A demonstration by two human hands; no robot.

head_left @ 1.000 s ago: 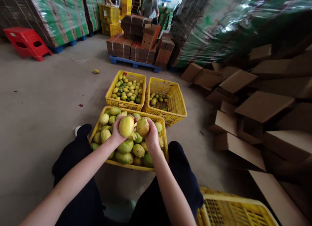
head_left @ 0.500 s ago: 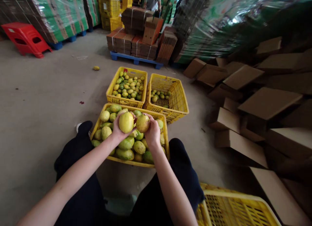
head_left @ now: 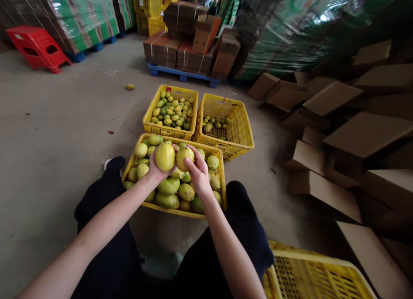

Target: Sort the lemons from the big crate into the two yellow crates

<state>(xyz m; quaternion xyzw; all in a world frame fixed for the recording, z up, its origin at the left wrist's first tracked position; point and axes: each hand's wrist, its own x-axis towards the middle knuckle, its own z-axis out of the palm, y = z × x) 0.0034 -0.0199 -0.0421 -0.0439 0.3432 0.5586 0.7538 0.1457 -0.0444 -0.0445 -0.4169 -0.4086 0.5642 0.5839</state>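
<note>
My left hand [head_left: 158,172] is closed around a yellow papaya [head_left: 164,157], cupping it from below and the side. Beside it, my right hand [head_left: 199,174] grips a second, yellow-green papaya [head_left: 183,156] with brownish specks, its thumb across the front. The two fruits are held close together above a yellow plastic crate [head_left: 180,212] between my knees. That crate is filled with green and yellow papayas [head_left: 168,186]. Part of the fruit in it is hidden by my hands and forearms.
Beyond are a crate of smaller-looking fruit [head_left: 152,129] and another with a few fruits [head_left: 243,122]. A yellow crate [head_left: 318,264] stands at my right. Cardboard boxes [head_left: 332,195] are piled rightward. Further off are a red stool [head_left: 40,47], a loose fruit [head_left: 129,87] and a blue pallet [head_left: 183,75].
Both hands still hold their papayas. My right hand has turned its fruit, and its thumb now shows across the front. The view has shifted slightly, moving the scene a little to the right.
</note>
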